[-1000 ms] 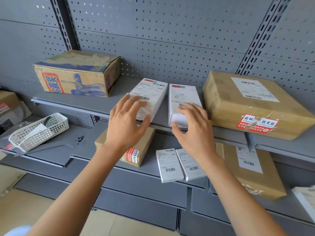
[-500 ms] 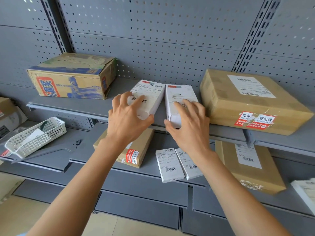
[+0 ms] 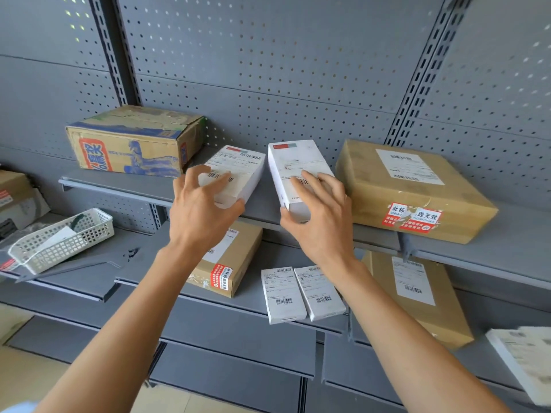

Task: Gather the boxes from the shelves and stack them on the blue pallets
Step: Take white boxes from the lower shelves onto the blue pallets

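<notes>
two white boxes [image 3: 293, 171] on the shelf; fingers [image 3: 310, 186] curled over each.

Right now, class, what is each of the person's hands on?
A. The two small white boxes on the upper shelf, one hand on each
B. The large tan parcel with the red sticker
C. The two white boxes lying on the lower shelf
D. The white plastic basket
A: the left hand curls over the left white box and the right hand over the right white box, both on the upper shelf.
</notes>
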Demonstrator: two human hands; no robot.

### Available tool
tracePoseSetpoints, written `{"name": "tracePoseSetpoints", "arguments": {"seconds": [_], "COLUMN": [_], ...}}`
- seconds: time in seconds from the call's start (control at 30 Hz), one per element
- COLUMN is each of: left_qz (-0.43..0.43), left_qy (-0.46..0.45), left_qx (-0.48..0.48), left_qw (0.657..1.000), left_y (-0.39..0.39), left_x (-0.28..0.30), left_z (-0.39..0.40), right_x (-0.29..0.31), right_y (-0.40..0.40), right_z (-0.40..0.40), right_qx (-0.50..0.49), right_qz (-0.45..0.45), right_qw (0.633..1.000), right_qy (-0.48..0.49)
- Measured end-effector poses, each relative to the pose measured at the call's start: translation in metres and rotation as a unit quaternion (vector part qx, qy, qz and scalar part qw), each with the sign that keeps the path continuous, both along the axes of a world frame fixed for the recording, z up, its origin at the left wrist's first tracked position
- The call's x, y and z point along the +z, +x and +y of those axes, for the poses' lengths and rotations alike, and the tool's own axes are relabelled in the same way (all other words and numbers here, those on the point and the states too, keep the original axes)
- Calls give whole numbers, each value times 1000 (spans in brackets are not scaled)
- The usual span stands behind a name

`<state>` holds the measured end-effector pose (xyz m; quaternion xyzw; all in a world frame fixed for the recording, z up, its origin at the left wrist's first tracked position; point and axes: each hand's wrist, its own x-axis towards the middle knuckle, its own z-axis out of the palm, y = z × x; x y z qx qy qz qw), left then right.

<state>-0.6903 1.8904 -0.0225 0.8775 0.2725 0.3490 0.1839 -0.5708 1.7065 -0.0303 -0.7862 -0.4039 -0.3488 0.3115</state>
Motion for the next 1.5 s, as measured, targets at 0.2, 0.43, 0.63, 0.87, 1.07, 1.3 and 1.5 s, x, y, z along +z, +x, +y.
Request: {"name": "tracePoseSetpoints", "arguments": {"seconds": [0.2,0.43,0.63,0.87,1.07,1.3,1.5], "left_qz": [-74,-159,-168,-160,-165,-162,-149], "left_qy": [17,68,103,99,104,89,69], "left_qx": [11,-50,-121,-238,-351,-478,-557], "left_qw": [997,984,973,953,916,859,814], "left_y": [-18,-30,-24,9,41,77,114], "left_x": [24,43,43,37,37,24,-2], "left_z": [-44,-130,-221,-345,-449,-590,-699], "right_x": [28,48,44,31,27,10,-12], "right_y": [-12,-33,-42,-65,-83,-117,-118], "right_z": [-40,-145,-262,-401,-522,-646,-746], "right_qx": [39,30,-48,-150,-263,-394,-482], "right_qz": [-45,-81,-92,-87,-96,-70,-58], "right_qw": [997,992,989,980,955,914,872], "right_qy": [55,97,104,98,96,65,66]}}
